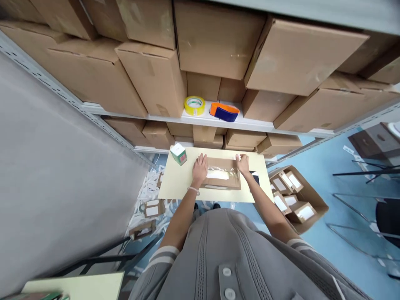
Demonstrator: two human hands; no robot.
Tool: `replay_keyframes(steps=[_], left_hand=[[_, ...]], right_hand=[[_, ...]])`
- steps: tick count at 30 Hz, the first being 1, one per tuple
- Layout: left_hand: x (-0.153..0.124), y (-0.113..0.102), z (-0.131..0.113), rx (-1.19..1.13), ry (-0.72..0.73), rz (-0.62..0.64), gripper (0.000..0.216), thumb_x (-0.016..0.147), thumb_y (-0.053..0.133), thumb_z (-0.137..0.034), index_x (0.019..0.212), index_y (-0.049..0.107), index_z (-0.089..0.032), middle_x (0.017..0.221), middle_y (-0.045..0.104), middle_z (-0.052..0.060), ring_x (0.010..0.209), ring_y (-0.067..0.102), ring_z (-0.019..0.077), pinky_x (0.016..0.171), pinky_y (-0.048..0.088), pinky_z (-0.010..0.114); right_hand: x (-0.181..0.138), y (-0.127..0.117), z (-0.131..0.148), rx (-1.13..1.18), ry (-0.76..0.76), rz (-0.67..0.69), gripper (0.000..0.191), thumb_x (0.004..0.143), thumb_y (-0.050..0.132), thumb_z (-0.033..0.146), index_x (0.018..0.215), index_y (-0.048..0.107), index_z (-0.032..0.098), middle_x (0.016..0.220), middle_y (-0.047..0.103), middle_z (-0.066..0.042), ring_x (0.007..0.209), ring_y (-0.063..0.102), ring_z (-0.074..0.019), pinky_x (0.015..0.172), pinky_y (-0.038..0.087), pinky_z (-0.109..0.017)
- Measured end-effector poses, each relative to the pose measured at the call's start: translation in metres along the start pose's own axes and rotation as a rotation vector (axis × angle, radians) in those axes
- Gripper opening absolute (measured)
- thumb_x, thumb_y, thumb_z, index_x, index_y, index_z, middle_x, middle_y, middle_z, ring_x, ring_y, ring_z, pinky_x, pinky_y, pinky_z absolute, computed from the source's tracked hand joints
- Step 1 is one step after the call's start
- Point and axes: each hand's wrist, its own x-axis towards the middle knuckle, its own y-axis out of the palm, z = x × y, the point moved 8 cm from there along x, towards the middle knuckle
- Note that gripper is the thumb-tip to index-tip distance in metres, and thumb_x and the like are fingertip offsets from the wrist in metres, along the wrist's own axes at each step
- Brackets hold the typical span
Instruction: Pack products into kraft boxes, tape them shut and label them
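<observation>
A flat brown cardboard box (218, 164) lies on the pale yellow table in front of me. A white label (218, 174) and shiny clear tape (233, 172) show on its top. My left hand (200, 168) rests flat on the box's left end, fingers stretched out and a bracelet at the wrist. At the box's upper right corner is my right hand (243, 163), its fingers curled in; whatever they hold is too small to make out. Beside my right forearm lies a dark flat item (255, 178), partly covered.
A green and white small box (178, 153) stands on the table (175, 183) at left. The shelf ahead bears cardboard boxes, a yellow tape roll (194, 106) and an orange and blue band (224, 112). At right on the floor is a carton (315, 204) of labelled boxes; paper strips (146, 187) litter the left.
</observation>
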Motion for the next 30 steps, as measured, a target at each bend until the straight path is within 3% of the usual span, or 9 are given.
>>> replay_keyframes(steps=[2, 5, 8, 12, 15, 18, 23, 30], left_hand=[[0.0, 0.001, 0.0, -0.037, 0.004, 0.003, 0.058, 0.1, 0.024, -0.026, 0.155, 0.031, -0.011, 0.164, 0.023, 0.012, 0.15, 0.026, 0.0298, 0.122, 0.024, 0.047], [-0.001, 0.0, 0.002, -0.129, -0.009, -0.012, 0.057, 0.101, 0.024, -0.03, 0.155, 0.032, -0.014, 0.166, 0.02, 0.01, 0.151, 0.024, 0.0285, 0.124, 0.021, 0.046], [-0.002, -0.002, 0.006, -0.242, -0.054, -0.036, 0.058, 0.101, 0.027, -0.037, 0.156, 0.029, -0.019, 0.167, 0.015, 0.007, 0.15, 0.027, 0.028, 0.122, 0.026, 0.046], [-0.001, -0.001, 0.018, -0.387, -0.157, -0.052, 0.066, 0.1, 0.031, -0.047, 0.159, 0.017, -0.022, 0.168, 0.005, 0.009, 0.15, 0.027, 0.0301, 0.116, 0.037, 0.048], [-0.001, 0.003, 0.035, -0.536, -0.29, -0.09, 0.074, 0.099, 0.034, -0.051, 0.158, 0.011, -0.014, 0.167, 0.004, 0.015, 0.154, 0.016, 0.0275, 0.122, 0.028, 0.044], [-0.003, 0.014, 0.051, -0.695, -0.436, -0.05, 0.078, 0.098, 0.036, -0.056, 0.156, 0.014, -0.008, 0.164, 0.017, 0.021, 0.153, 0.019, 0.0259, 0.124, 0.021, 0.04], [-0.001, 0.021, 0.055, -0.745, -0.465, 0.01, 0.069, 0.098, 0.033, -0.061, 0.145, 0.039, -0.011, 0.146, 0.051, 0.019, 0.137, 0.048, 0.0251, 0.115, 0.036, 0.036], [0.004, 0.022, 0.053, -0.702, -0.466, 0.036, 0.061, 0.1, 0.028, -0.059, 0.136, 0.048, -0.015, 0.137, 0.059, 0.016, 0.128, 0.055, 0.0244, 0.11, 0.04, 0.035]], right_hand=[[-0.023, 0.017, -0.042, 0.031, 0.116, 0.05, 0.055, 0.085, 0.048, 0.065, 0.11, 0.056, 0.016, 0.121, 0.058, -0.02, 0.121, 0.052, -0.0317, 0.108, 0.036, -0.044], [-0.038, 0.037, -0.077, 0.104, 0.235, 0.12, 0.059, 0.086, 0.041, 0.07, 0.11, 0.057, 0.019, 0.112, 0.066, -0.015, 0.11, 0.06, -0.0272, 0.099, 0.045, -0.038], [-0.038, 0.047, -0.089, 0.168, 0.266, 0.169, 0.065, 0.085, 0.038, 0.074, 0.109, 0.06, 0.017, 0.114, 0.068, -0.016, 0.108, 0.063, -0.0267, 0.095, 0.047, -0.037], [-0.036, 0.05, -0.093, 0.222, 0.239, 0.193, 0.071, 0.084, 0.041, 0.077, 0.111, 0.062, 0.015, 0.123, 0.067, -0.018, 0.117, 0.061, -0.0275, 0.103, 0.043, -0.037], [-0.037, 0.051, -0.095, 0.251, 0.227, 0.206, 0.074, 0.083, 0.043, 0.078, 0.117, 0.062, 0.015, 0.126, 0.067, -0.016, 0.124, 0.058, -0.0271, 0.107, 0.04, -0.036], [-0.039, 0.052, -0.097, 0.268, 0.231, 0.225, 0.075, 0.084, 0.043, 0.078, 0.121, 0.062, 0.016, 0.125, 0.068, -0.015, 0.129, 0.055, -0.0278, 0.11, 0.039, -0.036], [-0.041, 0.054, -0.098, 0.274, 0.245, 0.261, 0.081, 0.086, 0.036, 0.079, 0.128, 0.061, 0.014, 0.125, 0.068, -0.015, 0.131, 0.054, -0.0296, 0.111, 0.039, -0.036], [-0.036, 0.057, -0.095, 0.256, 0.264, 0.302, 0.088, 0.087, 0.031, 0.08, 0.136, 0.056, 0.012, 0.136, 0.062, -0.016, 0.137, 0.049, -0.0289, 0.116, 0.034, -0.034]])
